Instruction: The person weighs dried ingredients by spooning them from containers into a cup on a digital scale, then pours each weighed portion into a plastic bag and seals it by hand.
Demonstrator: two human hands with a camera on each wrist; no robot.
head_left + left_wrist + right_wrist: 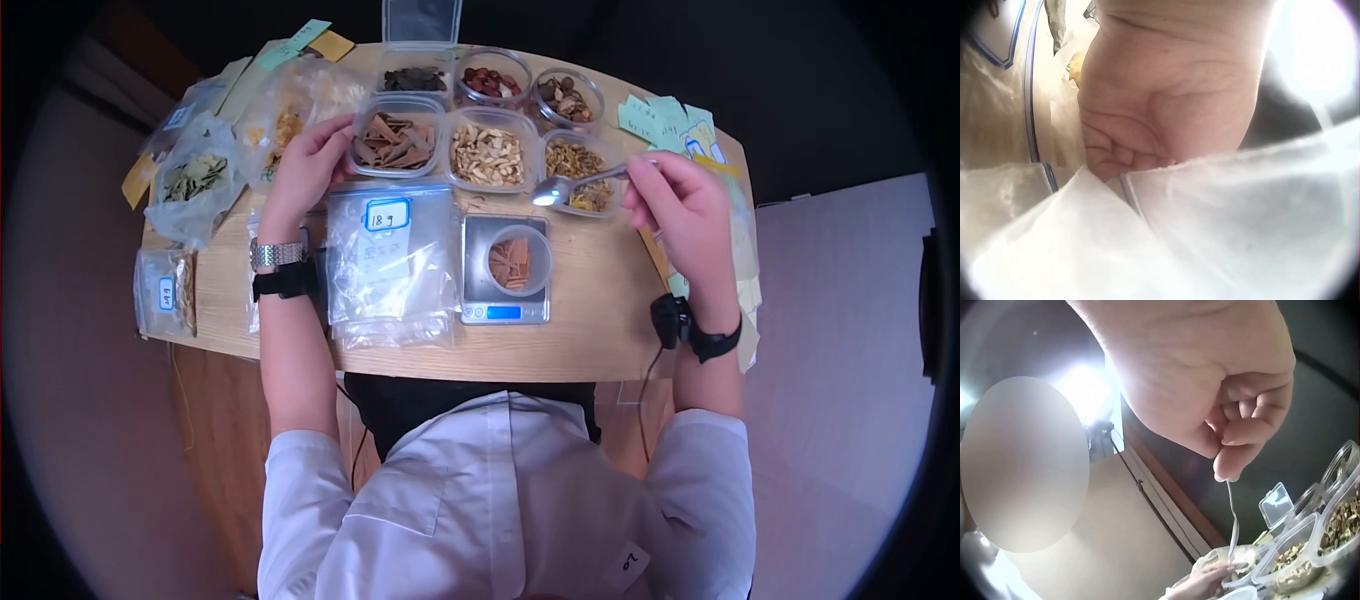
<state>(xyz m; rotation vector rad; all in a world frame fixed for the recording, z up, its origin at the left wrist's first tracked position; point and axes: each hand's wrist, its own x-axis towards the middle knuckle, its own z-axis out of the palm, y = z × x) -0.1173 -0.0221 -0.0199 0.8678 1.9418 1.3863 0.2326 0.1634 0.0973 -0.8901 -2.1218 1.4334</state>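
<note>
My right hand (682, 205) pinches a metal spoon (553, 190) by its handle, with the bowl pointing left over a tub of yellowish-brown dried pieces (578, 160). My left hand (308, 172) grips the left rim of a clear tub of brown bark strips (398, 140); its fingers are partly hidden there. In front, a small digital scale (480, 298) carries a round clear cup (546, 262) holding reddish-brown bark pieces. Between the left forearm and the scale lie zip bags (400, 285), the top one labelled "18 g".
Beside the bark tub stands a tub of pale chips (488, 155). Behind are tubs of dark pieces (415, 78), red dried fruit (490, 82) and brown pieces (567, 98). Filled bags (195, 180) crowd the left; paper notes (665, 120) lie along the right edge.
</note>
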